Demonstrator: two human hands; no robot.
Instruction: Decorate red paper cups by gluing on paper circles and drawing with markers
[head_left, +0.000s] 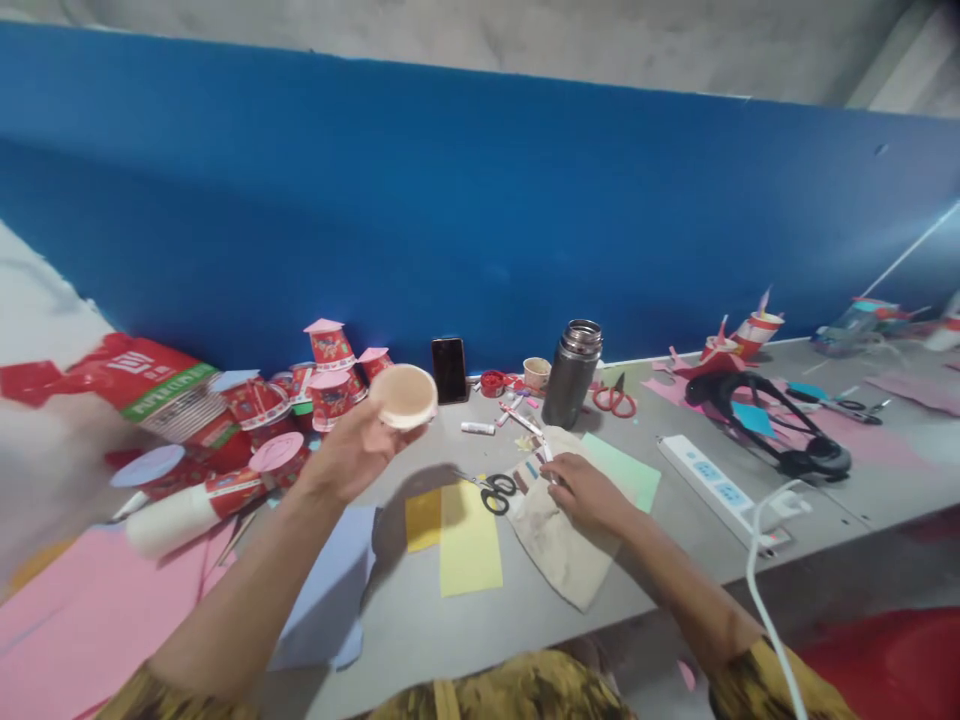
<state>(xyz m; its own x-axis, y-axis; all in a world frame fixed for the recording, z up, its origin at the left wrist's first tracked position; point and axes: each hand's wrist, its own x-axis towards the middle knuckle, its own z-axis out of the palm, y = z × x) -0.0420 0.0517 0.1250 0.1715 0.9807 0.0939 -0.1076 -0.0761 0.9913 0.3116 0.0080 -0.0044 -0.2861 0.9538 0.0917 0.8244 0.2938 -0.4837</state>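
Note:
Raised above the table, my left hand (356, 445) grips a pale paper cup (403, 395), its round end facing me. My right hand (583, 490) is closed around a slim white marker (546, 452), over a beige cloth item (559, 545) lying on the table. Black-handled scissors (495, 492) rest between the hands, on yellow paper (469, 545) beside a darker yellow piece (424, 520). A white glue stick (478, 428) lies farther back. Green paper (626, 470) is partly under the cloth.
Decorated red paper cups (330, 400) crowd the left side by a red plastic bag (161, 385). A phone (449, 370) leans on the blue partition (480, 220). An open dark bottle (572, 375) stands near red-handled scissors (615, 398). Rightward are a power strip (709, 485) and a black headset (787, 420).

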